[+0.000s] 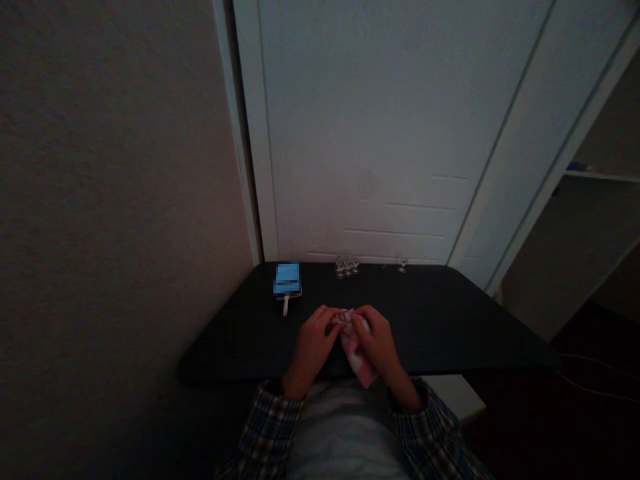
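Over the front part of the black table [415,333], my two hands meet in front of my body. My left hand [317,333] is closed in a pinch on what looks like a small clear glass [343,318]; fingers and fabric hide most of it. My right hand [374,335] grips a pink and white cloth [359,360] bunched around the glass. The cloth's lower end hangs towards me past the table's front edge. Several small stemmed glasses [347,267] stand close together at the back edge, and a single glass [403,265] is apart to their right.
A device with a lit blue screen [287,279] and a white cable [285,307] lies at the back left. A white panelled door [370,133] rises behind the table, and a wall [125,167] flanks the left side. A white surface [453,393] shows below the front edge.
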The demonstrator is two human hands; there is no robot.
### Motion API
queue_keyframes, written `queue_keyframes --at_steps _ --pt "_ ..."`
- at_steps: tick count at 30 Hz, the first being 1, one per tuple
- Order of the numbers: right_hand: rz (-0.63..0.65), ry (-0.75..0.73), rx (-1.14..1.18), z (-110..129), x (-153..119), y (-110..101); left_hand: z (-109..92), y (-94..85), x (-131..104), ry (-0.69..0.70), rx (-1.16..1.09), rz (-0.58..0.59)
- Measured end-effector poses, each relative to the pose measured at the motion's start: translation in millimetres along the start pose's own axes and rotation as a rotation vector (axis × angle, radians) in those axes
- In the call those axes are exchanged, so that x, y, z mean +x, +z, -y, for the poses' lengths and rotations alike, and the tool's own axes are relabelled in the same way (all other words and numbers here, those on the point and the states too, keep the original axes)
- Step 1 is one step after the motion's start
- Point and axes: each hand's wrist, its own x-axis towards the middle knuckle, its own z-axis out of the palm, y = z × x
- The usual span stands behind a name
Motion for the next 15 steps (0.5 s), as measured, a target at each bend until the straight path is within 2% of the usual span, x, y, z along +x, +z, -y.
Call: queue_keyframes --at_steps 15 --pt "0.000 -0.016 0.049 1.4 0.0 -0.2 -0.2 0.4 -0.3 -0.020 -0.015 -0.043"
